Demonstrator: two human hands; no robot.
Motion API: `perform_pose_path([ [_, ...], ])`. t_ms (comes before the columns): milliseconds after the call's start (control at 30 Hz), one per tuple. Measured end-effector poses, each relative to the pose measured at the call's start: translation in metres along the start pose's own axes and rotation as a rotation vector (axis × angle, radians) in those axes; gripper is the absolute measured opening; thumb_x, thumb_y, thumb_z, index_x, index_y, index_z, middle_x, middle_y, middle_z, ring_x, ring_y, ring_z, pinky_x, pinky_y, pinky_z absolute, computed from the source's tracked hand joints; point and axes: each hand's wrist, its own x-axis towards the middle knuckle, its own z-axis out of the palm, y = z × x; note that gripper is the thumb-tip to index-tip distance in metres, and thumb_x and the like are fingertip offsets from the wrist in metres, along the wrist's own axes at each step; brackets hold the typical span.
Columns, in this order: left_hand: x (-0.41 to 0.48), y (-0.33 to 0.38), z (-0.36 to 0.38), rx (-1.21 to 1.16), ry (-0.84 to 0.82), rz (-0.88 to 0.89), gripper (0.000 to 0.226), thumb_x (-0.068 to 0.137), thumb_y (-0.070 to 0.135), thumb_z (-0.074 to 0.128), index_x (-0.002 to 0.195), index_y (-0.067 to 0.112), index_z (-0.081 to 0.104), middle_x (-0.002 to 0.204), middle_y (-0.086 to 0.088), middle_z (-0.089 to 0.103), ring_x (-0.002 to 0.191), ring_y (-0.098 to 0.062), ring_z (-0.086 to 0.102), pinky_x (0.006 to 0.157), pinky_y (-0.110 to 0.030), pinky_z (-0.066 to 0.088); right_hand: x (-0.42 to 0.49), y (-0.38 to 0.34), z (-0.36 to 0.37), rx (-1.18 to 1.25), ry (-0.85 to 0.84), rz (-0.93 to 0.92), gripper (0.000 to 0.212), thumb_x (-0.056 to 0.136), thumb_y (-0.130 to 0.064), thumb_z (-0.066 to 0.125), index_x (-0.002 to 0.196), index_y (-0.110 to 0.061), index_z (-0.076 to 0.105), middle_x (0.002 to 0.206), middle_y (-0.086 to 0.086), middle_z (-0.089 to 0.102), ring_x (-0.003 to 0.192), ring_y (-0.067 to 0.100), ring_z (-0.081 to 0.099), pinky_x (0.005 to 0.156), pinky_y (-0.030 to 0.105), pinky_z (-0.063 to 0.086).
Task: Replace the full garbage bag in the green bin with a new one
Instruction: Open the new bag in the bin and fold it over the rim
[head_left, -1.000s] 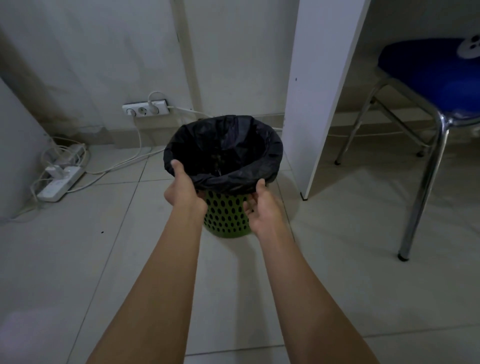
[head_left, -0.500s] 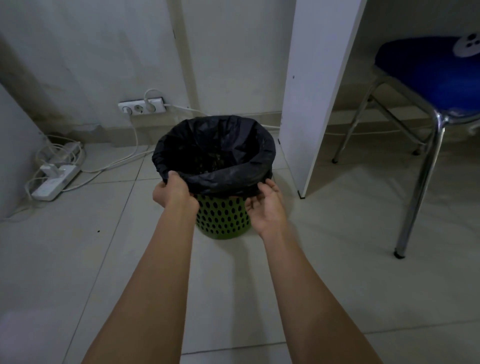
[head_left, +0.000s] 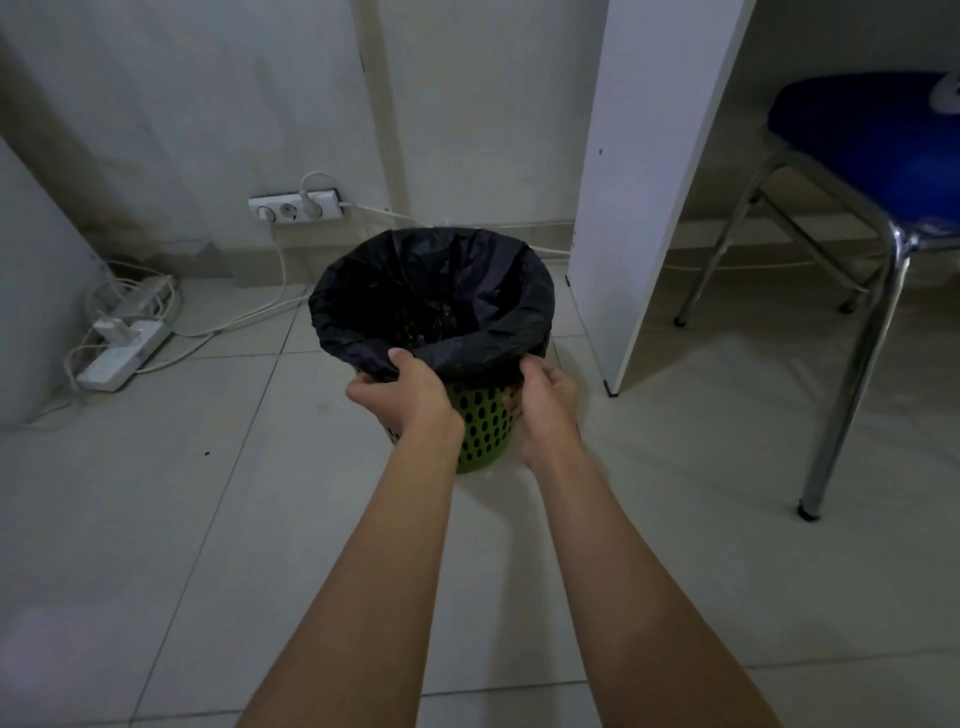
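A white plastic power strip (head_left: 122, 353) is seen by the floor's left edge. The black plastic garbage bag (head_left: 431, 301), folded over the perforated green plastic bin (head_left: 480, 426), is gripped at its near rim by the left hand (head_left: 400, 392) and pinched by the right hand (head_left: 545, 397).

Both hands (head_left: 410, 395) grip black bag (head_left: 436, 291) – lining green bin (head_left: 480, 431).

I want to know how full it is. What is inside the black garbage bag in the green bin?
Inside the black garbage bag only a few small pale scraps show, low down. The rest is too dark to tell. The bag's folded edge, which both hands touch, covers the rim of the green bin.
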Motion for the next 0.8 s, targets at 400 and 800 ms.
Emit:
perform_pose_path([
  [400, 0.028, 0.005, -0.010, -0.213, -0.068, -0.066, 0.017, 0.092, 0.014, 0.041, 0.088, 0.008, 0.057, 0.088, -0.006, 0.062, 0.072, -0.024, 0.058, 0.053, -0.027, 0.048, 0.016, -0.016, 0.006, 0.220, -0.037, 0.180, 0.031, 0.100, -0.006, 0.055, 0.131, -0.003, 0.058, 0.123, 0.016, 0.068, 0.110, 0.030, 0.067, 0.084, 0.039, 0.058],
  [800, -0.007, -0.017, 0.000, -0.191, -0.021, -0.177, 0.013, 0.099, 0.013, 0.050, 0.110, 0.011, 0.057, 0.117, -0.010, 0.063, 0.080, -0.020, 0.062, 0.065, -0.029, 0.054, 0.020, -0.015, -0.005, 0.162, 0.020, 0.014, 0.017, 0.101, -0.009, 0.054, 0.088, -0.013, 0.065, 0.086, 0.005, 0.069, 0.076, 0.018, 0.062, 0.064, 0.029, 0.051],
])
